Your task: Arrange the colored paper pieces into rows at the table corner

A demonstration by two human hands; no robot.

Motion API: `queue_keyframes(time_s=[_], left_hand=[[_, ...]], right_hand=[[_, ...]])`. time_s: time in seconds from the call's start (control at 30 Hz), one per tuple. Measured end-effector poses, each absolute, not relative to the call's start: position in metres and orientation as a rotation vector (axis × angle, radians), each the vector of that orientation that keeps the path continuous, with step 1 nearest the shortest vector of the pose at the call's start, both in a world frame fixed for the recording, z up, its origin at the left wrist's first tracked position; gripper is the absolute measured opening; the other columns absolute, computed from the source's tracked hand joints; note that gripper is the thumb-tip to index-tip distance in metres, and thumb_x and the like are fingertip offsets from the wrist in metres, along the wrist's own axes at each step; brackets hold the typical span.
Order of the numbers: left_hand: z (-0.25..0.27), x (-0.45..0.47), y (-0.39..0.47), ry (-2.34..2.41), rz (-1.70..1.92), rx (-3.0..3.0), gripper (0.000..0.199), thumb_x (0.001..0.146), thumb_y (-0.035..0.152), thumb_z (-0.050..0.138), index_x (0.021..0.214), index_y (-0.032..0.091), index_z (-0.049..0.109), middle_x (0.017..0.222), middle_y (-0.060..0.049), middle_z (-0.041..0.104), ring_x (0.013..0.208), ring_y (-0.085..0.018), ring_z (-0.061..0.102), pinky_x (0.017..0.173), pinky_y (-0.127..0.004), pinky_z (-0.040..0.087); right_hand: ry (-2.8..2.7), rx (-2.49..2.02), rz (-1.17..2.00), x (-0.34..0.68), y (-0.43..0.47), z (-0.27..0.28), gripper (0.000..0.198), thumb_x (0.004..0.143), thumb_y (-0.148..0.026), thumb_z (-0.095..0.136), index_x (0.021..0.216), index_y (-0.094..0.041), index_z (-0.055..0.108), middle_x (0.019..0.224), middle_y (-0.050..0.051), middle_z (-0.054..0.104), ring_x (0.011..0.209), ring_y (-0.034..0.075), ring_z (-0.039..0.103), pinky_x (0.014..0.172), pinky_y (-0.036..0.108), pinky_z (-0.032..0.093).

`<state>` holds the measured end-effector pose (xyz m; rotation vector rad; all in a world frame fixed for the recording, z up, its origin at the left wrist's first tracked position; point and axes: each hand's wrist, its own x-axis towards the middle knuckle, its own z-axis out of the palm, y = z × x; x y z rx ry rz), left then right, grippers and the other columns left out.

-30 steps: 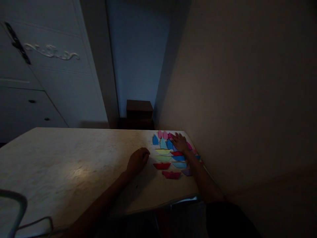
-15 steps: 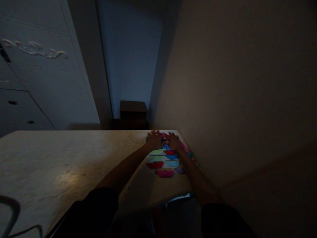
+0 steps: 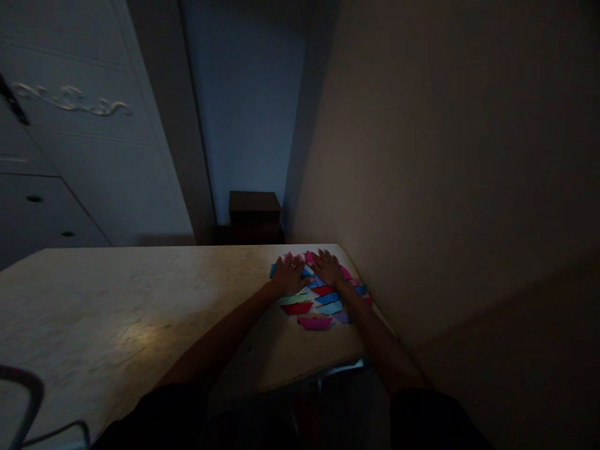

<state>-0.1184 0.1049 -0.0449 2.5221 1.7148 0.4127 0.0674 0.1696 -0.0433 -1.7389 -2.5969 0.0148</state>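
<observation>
Several folded paper boats in bright colours lie in rows at the far right corner of the pale table. My left hand (image 3: 289,276) rests palm down with fingers spread over the left side of the rows, hiding some boats. Beside it, my right hand (image 3: 327,269) lies flat over the boats nearer the wall, its fingers apart. Closer to me are a pink paper boat (image 3: 315,323), a red paper boat (image 3: 297,308) and a light blue paper boat (image 3: 330,308), all uncovered. A blue paper boat (image 3: 272,271) shows past the left hand.
The marbled table (image 3: 117,300) stretches away to the left. A plain wall (image 3: 445,187) runs along its right edge. Beyond the far edge stands a small brown cabinet (image 3: 254,203). White furniture with drawers (image 3: 94,181) is at the left, and a curved metal frame (image 3: 30,387) at lower left.
My left hand has shifted slightly left and nearer to me, now covering green boats seen before. The right hand stays over nearly the same spot. The view has tilted a little.
</observation>
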Motion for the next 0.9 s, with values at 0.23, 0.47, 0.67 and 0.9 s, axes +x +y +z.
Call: queue_keyframes(time_s=[0.23,0.47,0.67,0.9], left_hand=[[-0.048,-0.155,0.082,1.801,0.528,2.536,0.064,0.093,0.056,0.034,0.143,0.016,0.041,0.151,-0.015,0.039,0.142,-0.035,0.027,0.115,-0.05,0.019],[-0.041,-0.193,0.053,1.883,0.551,2.462,0.054,0.095,0.048,0.036,0.138,0.018,0.045,0.145,-0.014,0.047,0.139,-0.033,0.033,0.113,-0.049,0.024],[-0.043,-0.213,0.025,1.731,0.511,2.47,0.069,0.093,0.057,0.035,0.146,0.013,0.033,0.152,-0.017,0.035,0.144,-0.032,0.023,0.116,-0.048,0.018],[-0.019,-0.216,0.012,1.479,0.553,2.317,0.078,0.094,0.061,0.024,0.151,0.009,0.017,0.158,-0.017,0.018,0.146,-0.026,0.018,0.117,-0.045,0.02]], right_hand=[[-2.628,-1.669,0.051,0.056,0.147,-0.042,0.062,0.098,-0.058,0.017,0.152,-0.028,0.027,0.159,0.009,0.022,0.146,0.03,0.014,0.114,0.052,0.014],[-2.592,-1.579,0.1,0.047,0.139,-0.038,0.057,0.1,-0.053,0.023,0.147,-0.024,0.038,0.159,0.009,0.022,0.144,0.026,0.022,0.114,0.048,0.02],[-2.631,-1.325,0.172,0.046,0.133,-0.036,0.055,0.101,-0.044,0.023,0.143,-0.017,0.044,0.154,0.008,0.034,0.145,0.019,0.023,0.115,0.038,0.024],[-2.378,-1.199,0.391,0.047,0.122,-0.027,0.061,0.098,-0.055,0.024,0.14,-0.019,0.049,0.145,0.007,0.048,0.143,0.022,0.027,0.118,0.046,0.023]])
